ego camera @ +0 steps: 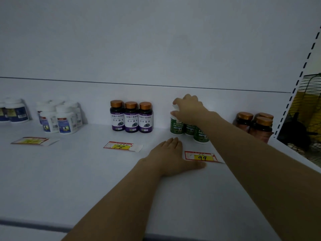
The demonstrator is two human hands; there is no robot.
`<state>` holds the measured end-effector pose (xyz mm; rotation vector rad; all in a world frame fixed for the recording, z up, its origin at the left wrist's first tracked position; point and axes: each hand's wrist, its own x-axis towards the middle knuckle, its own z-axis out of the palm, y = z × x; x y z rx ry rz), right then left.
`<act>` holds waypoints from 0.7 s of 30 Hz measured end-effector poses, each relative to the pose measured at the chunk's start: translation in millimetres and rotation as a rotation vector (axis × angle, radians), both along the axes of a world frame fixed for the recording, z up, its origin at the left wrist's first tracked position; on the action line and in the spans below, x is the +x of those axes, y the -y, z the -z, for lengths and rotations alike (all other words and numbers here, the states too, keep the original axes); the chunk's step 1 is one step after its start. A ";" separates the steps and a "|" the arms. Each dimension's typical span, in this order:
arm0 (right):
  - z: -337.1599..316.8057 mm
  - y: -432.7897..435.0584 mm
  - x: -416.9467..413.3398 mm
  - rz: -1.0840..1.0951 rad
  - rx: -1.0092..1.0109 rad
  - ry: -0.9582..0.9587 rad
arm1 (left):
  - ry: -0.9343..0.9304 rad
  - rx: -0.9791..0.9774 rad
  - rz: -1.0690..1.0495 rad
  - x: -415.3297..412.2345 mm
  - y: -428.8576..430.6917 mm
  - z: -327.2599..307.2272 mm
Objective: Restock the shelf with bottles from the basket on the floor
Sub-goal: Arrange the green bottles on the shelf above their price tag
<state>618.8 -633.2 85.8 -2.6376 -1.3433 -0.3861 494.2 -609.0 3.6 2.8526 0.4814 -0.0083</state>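
Gripping a green bottle (176,125) by its cap (174,108), the curled right hand (189,108) could knock over the other bottles (201,136) beside it. The left hand (171,157) lies flat, empty, in front of it.

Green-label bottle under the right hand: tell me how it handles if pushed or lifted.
The green-label bottle looks like rigid plastic, so it probably keeps its shape in the right hand. Upright and taller than wide, it might tip into its green neighbours if pushed near the cap. Tipped over, its round body would likely roll on the flat shelf.
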 end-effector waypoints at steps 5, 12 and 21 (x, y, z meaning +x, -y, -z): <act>15.7 -25.1 2.6 0.054 -0.115 0.057 | 0.019 -0.010 -0.002 -1.3 0.6 -0.6; -2.2 -4.0 -6.2 -0.119 0.182 -0.128 | 0.054 -0.064 -0.016 1.1 -1.0 -0.3; -30.8 59.3 -34.6 -0.233 0.557 -0.448 | 0.488 -0.228 -0.210 0.1 -4.4 -13.8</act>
